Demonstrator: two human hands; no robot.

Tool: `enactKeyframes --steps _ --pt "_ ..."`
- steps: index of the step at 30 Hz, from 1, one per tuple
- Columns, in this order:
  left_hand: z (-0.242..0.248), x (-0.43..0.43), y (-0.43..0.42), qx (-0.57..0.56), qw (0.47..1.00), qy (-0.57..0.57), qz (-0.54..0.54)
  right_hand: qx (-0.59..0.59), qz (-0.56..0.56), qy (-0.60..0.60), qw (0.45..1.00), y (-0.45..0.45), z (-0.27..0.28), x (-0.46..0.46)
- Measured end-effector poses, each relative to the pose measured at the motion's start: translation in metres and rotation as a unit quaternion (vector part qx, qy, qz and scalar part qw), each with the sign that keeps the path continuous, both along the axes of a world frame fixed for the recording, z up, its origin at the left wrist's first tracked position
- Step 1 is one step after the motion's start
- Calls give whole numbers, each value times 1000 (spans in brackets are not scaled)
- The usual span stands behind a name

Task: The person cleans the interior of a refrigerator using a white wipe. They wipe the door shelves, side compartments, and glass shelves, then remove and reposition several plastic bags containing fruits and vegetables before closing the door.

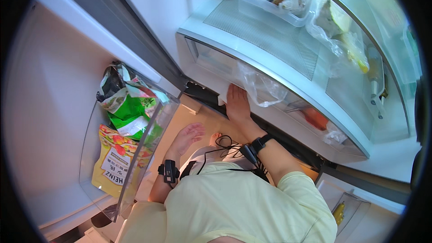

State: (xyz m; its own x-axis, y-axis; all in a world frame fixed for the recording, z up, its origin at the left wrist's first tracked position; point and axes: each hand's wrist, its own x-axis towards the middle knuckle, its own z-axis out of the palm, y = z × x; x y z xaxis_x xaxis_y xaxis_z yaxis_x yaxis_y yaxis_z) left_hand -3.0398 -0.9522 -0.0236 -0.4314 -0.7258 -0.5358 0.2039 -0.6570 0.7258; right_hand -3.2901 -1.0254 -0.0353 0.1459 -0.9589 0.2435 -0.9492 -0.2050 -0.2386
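Note:
My right hand (237, 104) lies palm down at the front lower edge of the refrigerator compartment (199, 72). Beneath its fingers is a white cloth or paper wipe (221, 96), mostly covered by the hand. Just beside the fingers, a clear plastic bag (265, 89) hangs over the front of a transparent drawer (212, 59). My left hand (189, 136) hovers above the floor, holding nothing, its fingers slightly curled and apart. Both wrists wear black strapped devices.
On the left, the open door (50, 108) carries a clear bin (125, 179) with a yellow Heinz pouch (113, 167) and a green package (130, 113). Above the drawer, a glass shelf (263, 33) bears a plastic tub (273, 11) and bagged food (332, 20). A cable (227, 143) dangles before me.

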Motion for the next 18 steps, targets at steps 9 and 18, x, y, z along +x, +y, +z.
enactKeyframes --steps 9,18 --pt "2 26 26 28 999 -28 25 18 35 -139 990 -97 5 95" --pt "-3 44 31 41 997 -56 31 -97 58 -155 981 -100 -18 136"
